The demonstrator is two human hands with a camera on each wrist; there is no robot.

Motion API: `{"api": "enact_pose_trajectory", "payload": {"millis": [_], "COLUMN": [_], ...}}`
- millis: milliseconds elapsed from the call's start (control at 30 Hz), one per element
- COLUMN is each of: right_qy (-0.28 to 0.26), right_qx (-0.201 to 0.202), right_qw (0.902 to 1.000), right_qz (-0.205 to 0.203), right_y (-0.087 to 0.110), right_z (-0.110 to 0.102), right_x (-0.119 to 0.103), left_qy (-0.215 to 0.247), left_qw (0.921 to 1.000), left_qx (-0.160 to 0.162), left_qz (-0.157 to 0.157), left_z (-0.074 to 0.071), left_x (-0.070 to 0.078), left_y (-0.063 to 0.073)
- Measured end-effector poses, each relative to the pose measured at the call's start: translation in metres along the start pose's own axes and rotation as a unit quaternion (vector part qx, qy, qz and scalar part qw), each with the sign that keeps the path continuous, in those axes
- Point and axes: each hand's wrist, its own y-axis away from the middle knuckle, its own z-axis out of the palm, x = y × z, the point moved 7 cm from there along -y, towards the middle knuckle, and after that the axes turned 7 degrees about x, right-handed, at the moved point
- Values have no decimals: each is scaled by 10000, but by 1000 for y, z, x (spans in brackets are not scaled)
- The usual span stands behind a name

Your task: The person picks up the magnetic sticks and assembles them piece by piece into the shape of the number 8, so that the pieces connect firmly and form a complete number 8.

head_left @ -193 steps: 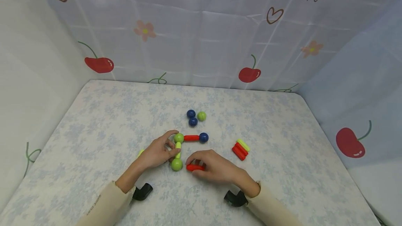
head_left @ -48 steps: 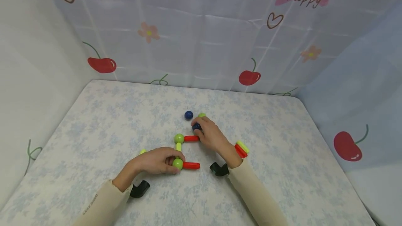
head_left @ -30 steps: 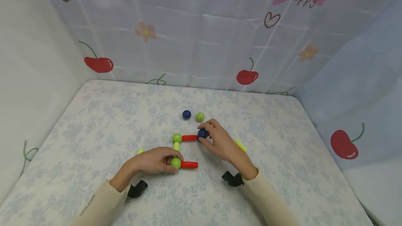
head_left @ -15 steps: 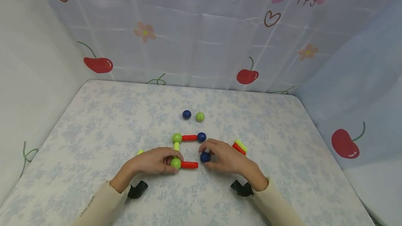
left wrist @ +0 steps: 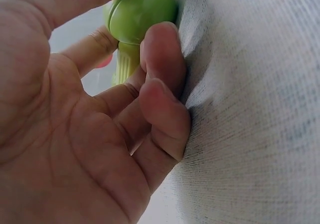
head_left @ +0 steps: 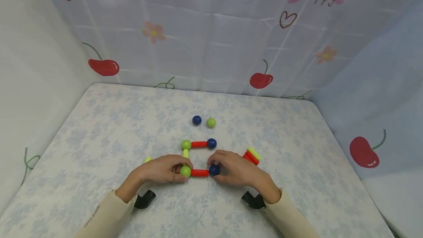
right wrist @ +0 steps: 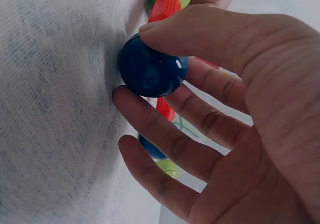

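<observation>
My left hand (head_left: 165, 169) grips a green ball (head_left: 185, 172) at the near corner of a ball-and-rod frame on the table. From that ball a yellow-green rod (head_left: 185, 153) runs back to another green ball (head_left: 186, 144), and a red rod (head_left: 199, 173) points right. My right hand (head_left: 236, 168) pinches a blue ball (right wrist: 152, 67) between thumb and fingers, right at the free end of this red rod; whether they are joined I cannot tell. The far side has a second red rod (head_left: 199, 144) ending in another blue ball (head_left: 212, 143).
Behind the frame lie a loose blue ball (head_left: 196, 120) and a loose green ball (head_left: 211, 122). Red rods (head_left: 250, 158) and a yellow-green rod (head_left: 254, 153) lie together beyond my right hand. A yellow-green piece (head_left: 148, 159) is partly hidden behind my left hand.
My right hand picked a blue ball from the loose balls and brought it nearer, to the near red rod's end. Earlier, that red rod was placed against the green ball. My left hand shifted to that ball.
</observation>
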Motion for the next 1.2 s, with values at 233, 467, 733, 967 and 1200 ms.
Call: {"api": "enact_pose_trajectory", "payload": {"millis": [233, 467, 733, 967, 1200], "right_qy": [-71, -66, -21, -50, -184], "right_qx": [-14, -160, 393, 938, 788], "right_qw": [9999, 9998, 9991, 9936, 9908], "right_qz": [-91, -25, 132, 628, 1086], "right_y": [-1, 2, 9, 21, 32], "right_z": [-2, -5, -29, -54, -63], "right_x": [-2, 0, 10, 32, 52], "left_qy": [-46, -40, -38, 43, 20], "left_qw": [10000, 10000, 10000, 10000, 10000], "left_qx": [87, 70, 81, 50, 75], "left_qz": [5, 33, 17, -19, 3], "left_z": [-2, -2, -2, -1, -1], "left_x": [1, 0, 1, 1, 1], "left_y": [0, -1, 0, 0, 1]}}
